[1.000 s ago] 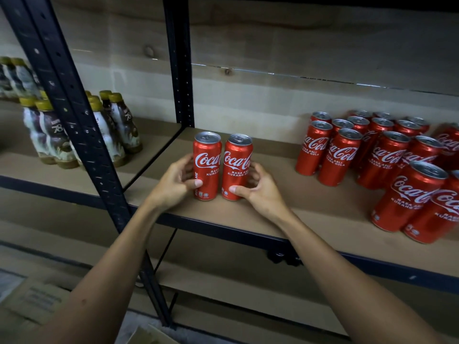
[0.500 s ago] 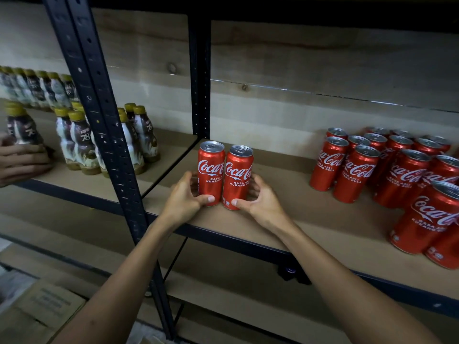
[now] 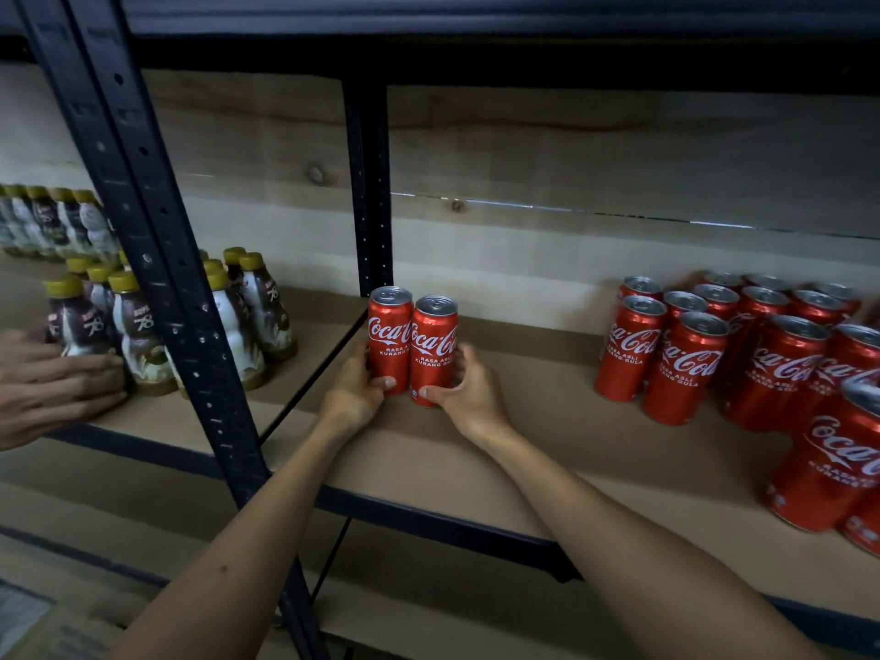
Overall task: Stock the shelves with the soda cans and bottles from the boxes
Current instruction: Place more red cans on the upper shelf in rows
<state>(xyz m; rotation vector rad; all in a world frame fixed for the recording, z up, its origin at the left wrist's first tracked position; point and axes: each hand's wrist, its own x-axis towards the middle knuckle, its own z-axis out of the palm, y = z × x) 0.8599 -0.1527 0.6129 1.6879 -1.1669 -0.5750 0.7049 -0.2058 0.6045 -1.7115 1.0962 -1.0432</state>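
Two tall red soda cans stand upright, side by side and touching, on the brown shelf board [image 3: 547, 450] near its left end. My left hand [image 3: 355, 393] wraps the base of the left can [image 3: 389, 328]. My right hand [image 3: 469, 393] wraps the base of the right can [image 3: 434, 338]. Each thumb lies across the front of its can. A cluster of several more red cans [image 3: 743, 354] stands at the right end of the same shelf, reaching toward the front edge.
A dark metal upright [image 3: 157, 259] slants across the left, with another post [image 3: 369, 192] behind the two cans. Beyond it, gold-capped brown bottles [image 3: 143, 326] fill the neighbouring shelf, where another person's hand [image 3: 52, 388] touches them. Cardboard boxes [image 3: 52, 631] lie on the floor lower left.
Both hands have slid the two cans further back on the shelf. Another person's hand has come into view at the bottles on the left.
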